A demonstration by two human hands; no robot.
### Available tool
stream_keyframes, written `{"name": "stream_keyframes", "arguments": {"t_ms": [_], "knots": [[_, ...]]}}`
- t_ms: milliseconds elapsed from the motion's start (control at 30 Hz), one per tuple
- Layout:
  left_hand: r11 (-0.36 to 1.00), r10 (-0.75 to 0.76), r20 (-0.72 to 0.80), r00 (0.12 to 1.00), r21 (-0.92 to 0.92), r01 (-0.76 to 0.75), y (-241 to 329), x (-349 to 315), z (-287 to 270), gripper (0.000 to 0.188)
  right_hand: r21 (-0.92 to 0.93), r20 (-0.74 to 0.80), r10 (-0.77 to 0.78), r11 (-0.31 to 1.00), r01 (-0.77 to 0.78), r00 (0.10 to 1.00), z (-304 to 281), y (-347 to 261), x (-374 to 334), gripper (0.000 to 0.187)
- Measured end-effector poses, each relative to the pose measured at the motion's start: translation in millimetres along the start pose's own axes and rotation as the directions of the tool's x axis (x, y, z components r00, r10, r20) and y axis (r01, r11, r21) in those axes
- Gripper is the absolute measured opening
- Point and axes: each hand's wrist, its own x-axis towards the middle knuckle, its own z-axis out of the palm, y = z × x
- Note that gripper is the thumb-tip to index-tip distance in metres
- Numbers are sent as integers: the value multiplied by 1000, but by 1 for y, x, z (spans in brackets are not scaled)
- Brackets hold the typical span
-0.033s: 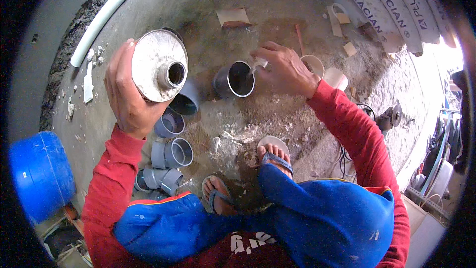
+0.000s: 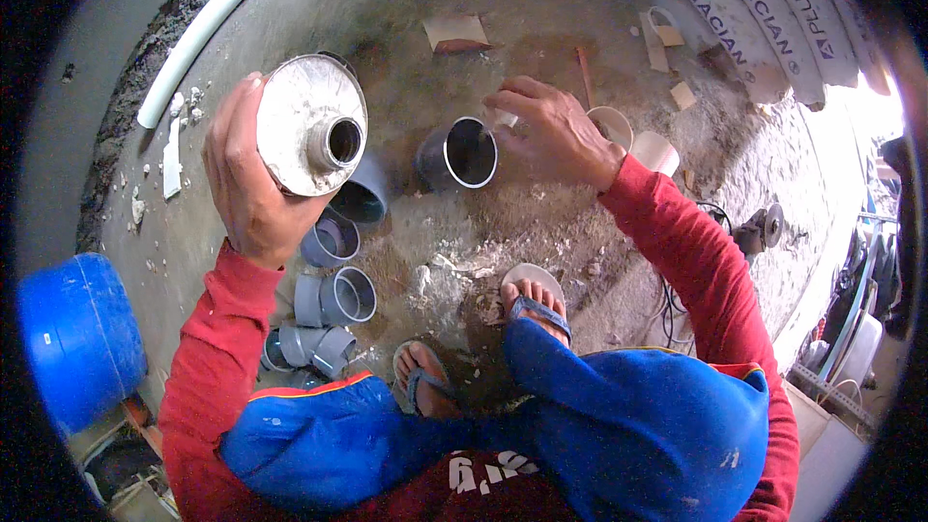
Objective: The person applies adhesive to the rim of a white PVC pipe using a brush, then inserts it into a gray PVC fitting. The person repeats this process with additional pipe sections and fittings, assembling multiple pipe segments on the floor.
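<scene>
A: While the left grip [image 2: 244,174] is wrapped around a round, whitish-smeared metal can [image 2: 296,114], what does the right grip [image 2: 561,130] have?

B: A small whitish piece [image 2: 507,119], pinched between bent fingers. Blurred; shape not resolved. It sits just beside the pale rim of a dark-grey cylindrical plastic pipe piece [image 2: 437,157].

A: Positions, please.

B: Can: held up on the left, its uncapped neck facing the camera. Pipe piece: on the dusty grey concrete floor [image 2: 387,39], mouth facing up; lens bend makes any tilt hard to judge. Short grey plastic fittings [image 2: 309,302] lie in a row near the left forearm.

A: Handling estimate for the can?

B: Stiff wall, likely dentable if squeezed hard. Fill level hidden inside the neck, so weight cannot be told. Smears may make it tacky or slick. Best hold: around the side wall, as now, fingers clear of the neck; keep it level, since liquid contents would spill.

A: And the pipe piece?

B: Probably light and rigid, smooth enough to slip or topple when nudged. Take hold of the outer wall below the rim, leaving the mouth free.
</scene>
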Motion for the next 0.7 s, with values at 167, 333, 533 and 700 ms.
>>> {"name": "stream_keyframes", "arguments": {"t_ms": [167,333,533,700], "knots": [[1000,11,-14,1000,7,-10,-2,0,-1,103,-46,-67,-217,976,214,974,-1,-5,5,39],[999,24,-25,999,22,-23,-6,2,-1,103,42,199,-47,998,39,979,-9,-3,-1,36],[1000,21,-28,999,18,-21,-4,2,-3,102,199,115,131,968,-152,985,-13,-16,-10,32],[1000,16,-18,1000,10,-16,-4,3,-4,102,431,141,378,809,-400,915,-5,-17,-15,28]]}}
